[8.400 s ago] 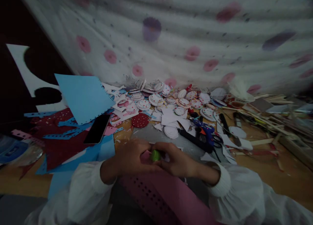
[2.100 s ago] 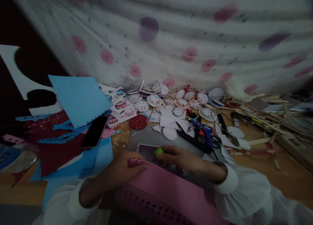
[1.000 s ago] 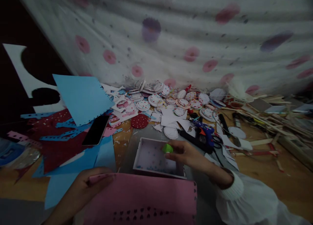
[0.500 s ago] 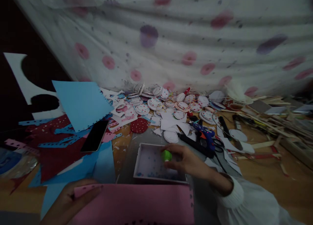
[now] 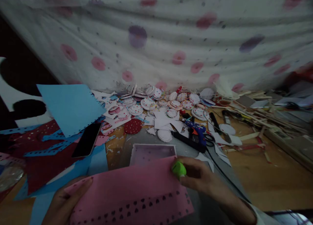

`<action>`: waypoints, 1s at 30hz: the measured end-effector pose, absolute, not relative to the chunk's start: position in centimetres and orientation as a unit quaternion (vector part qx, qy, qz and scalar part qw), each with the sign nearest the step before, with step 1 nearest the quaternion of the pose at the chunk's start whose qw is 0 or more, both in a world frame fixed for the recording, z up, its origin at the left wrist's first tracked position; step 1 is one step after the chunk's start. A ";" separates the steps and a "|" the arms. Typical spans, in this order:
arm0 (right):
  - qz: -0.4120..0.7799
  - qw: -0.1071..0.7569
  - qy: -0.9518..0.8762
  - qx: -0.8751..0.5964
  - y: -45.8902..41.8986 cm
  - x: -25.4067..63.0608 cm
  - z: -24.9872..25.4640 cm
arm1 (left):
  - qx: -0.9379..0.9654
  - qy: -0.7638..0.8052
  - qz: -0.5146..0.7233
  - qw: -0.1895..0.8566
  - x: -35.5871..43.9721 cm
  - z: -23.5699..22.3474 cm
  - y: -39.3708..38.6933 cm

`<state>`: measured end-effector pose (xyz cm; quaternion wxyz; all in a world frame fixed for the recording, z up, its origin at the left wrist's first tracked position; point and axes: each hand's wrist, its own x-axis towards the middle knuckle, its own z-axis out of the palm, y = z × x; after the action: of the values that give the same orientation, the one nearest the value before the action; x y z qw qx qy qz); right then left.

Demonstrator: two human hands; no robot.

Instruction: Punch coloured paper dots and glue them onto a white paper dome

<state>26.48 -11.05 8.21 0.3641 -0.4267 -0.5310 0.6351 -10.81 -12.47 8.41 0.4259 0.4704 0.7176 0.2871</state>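
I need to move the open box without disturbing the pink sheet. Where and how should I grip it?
Probably pinch the box by its far wall, coming from above and behind: its top is open and that rim shows bare, while the pink sheet hides its near side and the right hand holds the green punch close by.

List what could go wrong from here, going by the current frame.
1. The left hand grips the pink sheet at one end only, so it could bend or tear if the green tool in the right hand tugs the far corner.
2. The sheet hides part of the white tray, which might get bumped unseen.
3. A black cable runs close to the right forearm and could snag.
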 end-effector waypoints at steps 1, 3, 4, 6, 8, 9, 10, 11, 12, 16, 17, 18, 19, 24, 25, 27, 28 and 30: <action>0.620 0.358 -0.536 -0.446 -10.8 26.5 7.9 | 0.470 0.716 0.277 0.436 -10.7 8.3 -12.3; 0.589 0.346 -0.559 -0.470 -10.1 26.5 7.9 | 0.489 0.711 0.245 0.442 -11.0 8.0 -11.8; 0.573 0.339 -0.576 -0.474 -9.6 26.6 8.1 | 0.509 0.711 0.234 0.424 -11.2 8.0 -11.6; 0.544 0.317 -0.620 -0.469 -8.5 26.6 8.7 | 0.556 0.711 0.246 0.354 -11.7 8.3 -11.1; 0.512 0.301 -0.655 -0.467 -7.5 26.1 9.0 | 0.594 0.702 0.279 0.276 -11.5 9.2 -10.7; 0.489 0.302 -0.668 -0.473 -7.0 25.7 8.9 | 0.616 0.686 0.286 0.259 -10.9 10.0 -10.5; 0.464 0.309 -0.676 -0.482 -6.6 25.2 8.7 | 0.640 0.665 0.288 0.257 -9.9 10.9 -10.3; 0.435 0.321 -0.684 -0.490 -6.3 24.7 8.3 | 0.668 0.634 0.280 0.272 -8.6 11.8 -10.0; 0.410 0.339 -0.689 -0.492 -6.0 24.1 7.7 | 0.701 0.598 0.267 0.284 -7.0 12.7 -9.6; 0.382 0.390 -0.709 -0.446 -5.8 22.8 5.4 | 0.844 0.414 0.149 0.307 0.1 14.5 -7.4; 0.387 0.404 -0.707 -0.432 -5.9 22.7 4.9 | 0.867 0.371 0.138 0.303 1.5 14.3 -6.8; 0.396 0.416 -0.703 -0.419 -6.0 22.8 4.6 | 0.884 0.339 0.123 0.298 2.7 14.0 -6.2; 0.406 0.425 -0.698 -0.409 -6.1 22.9 4.3 | 0.894 0.320 0.116 0.291 3.6 13.6 -5.6; 0.443 0.432 -0.692 -0.371 -6.0 23.8 4.3 | 0.887 0.292 0.137 0.332 5.5 12.4 -3.9; 0.445 0.437 -0.694 -0.360 -6.0 24.0 4.5 | 0.879 0.294 0.147 0.346 5.5 12.4 -3.7; 0.452 0.445 -0.692 -0.345 -5.9 24.2 4.9 | 0.852 0.322 0.174 0.374 5.4 12.6 -3.5; 0.458 0.444 -0.688 -0.346 -5.9 24.2 5.1 | 0.827 0.350 0.191 0.397 5.1 12.6 -3.5; 0.478 0.442 -0.668 -0.360 -6.0 24.3 5.3 | 0.755 0.410 0.226 0.459 4.5 12.5 -3.4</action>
<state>24.28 -5.97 5.32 0.4420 -0.3599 -0.6685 0.4777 4.47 -3.42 12.52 0.4593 0.7549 0.4101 0.2257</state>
